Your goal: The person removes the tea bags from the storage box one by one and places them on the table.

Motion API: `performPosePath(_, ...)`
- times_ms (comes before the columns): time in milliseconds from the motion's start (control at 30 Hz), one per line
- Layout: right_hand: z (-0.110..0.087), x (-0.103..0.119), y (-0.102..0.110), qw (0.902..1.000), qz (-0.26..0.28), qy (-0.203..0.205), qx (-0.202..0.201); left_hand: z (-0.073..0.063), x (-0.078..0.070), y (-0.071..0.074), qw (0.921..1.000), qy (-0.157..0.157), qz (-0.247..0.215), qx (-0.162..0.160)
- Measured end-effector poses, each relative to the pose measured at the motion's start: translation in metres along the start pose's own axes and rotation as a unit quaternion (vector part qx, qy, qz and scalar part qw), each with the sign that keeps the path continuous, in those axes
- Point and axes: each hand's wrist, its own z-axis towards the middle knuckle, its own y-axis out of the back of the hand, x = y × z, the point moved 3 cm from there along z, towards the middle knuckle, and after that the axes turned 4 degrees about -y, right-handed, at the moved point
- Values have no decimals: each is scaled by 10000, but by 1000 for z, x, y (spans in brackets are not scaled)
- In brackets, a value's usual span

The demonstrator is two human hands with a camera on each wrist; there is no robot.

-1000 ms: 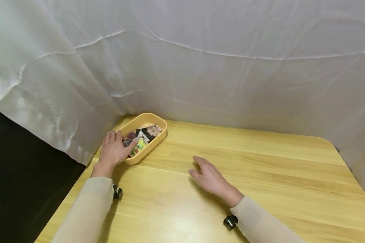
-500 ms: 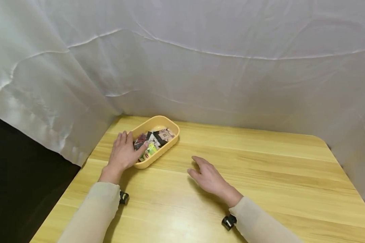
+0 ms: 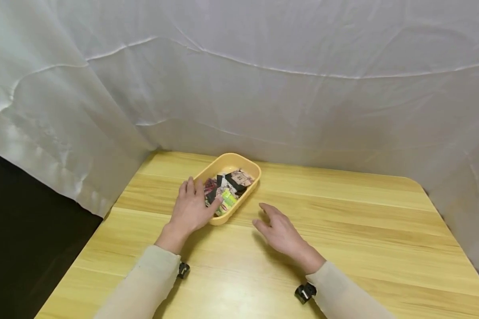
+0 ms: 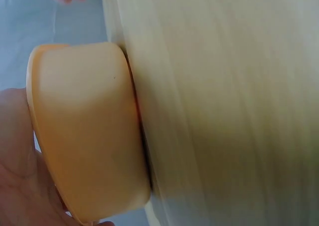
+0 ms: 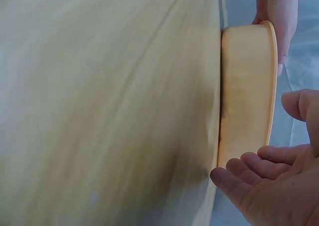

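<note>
A yellow-orange oblong plastic tray [image 3: 252, 192] stands on the wooden table, holding several small flat packets in black, pink and white. One yellow-green packet [image 3: 229, 199] lies at its near end. My left hand [image 3: 191, 208] rests along the tray's left side, fingers fairly straight, thumb reaching over the near rim above the packets. In the left wrist view its palm [image 4: 17, 181] lies close against the rim, with part of the fingers hidden. My right hand [image 3: 281, 232] hovers just right of the tray, apart from it, fingers loosely extended and holding nothing.
The light wooden table [image 3: 343, 212] spreads out to the right. Pale grey cloth [image 3: 295, 110] hangs behind it and at both sides. A dark area [image 3: 32, 230] lies beyond the left edge. Each wrist wears a small black device, such as the right one [image 3: 305, 292].
The tray has slid to the right across the table together with my left hand. My right hand has shifted only slightly to the right, and the gap between it and the tray has narrowed.
</note>
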Motion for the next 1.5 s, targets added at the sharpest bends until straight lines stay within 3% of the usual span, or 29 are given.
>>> performPosePath(233, -4, 0, 10, 9994, 56, 13, -336, -12, -32, -12, 9985, -406, 36, -375)
performPosePath(433, -9, 3, 20, 9961, -329, 132, -810, -16, -45, -12, 9953, -817, -14, -524)
performPosePath(567, -11, 2, 23, 9939, -572, 160, -929, -16, -49, -15, 9951, -949, -136, -259)
performPosePath(800, -13, 0, 20, 9914, -890, 316, -900, -16, -50, -20, 9918, -1108, -311, 555)
performPosePath(967, -17, -4, 19, 9890, -1086, 410, -916, -19, -50, -22, 9887, -1158, -318, 901)
performPosePath(1333, -31, -17, 33, 9853, -1330, 432, -982, -22, -67, -30, 9846, -1339, -329, 1078)
performPosePath(1500, -29, -16, 33, 9846, -1333, 560, -985, -20, -67, -27, 9856, -1328, -208, 1026)
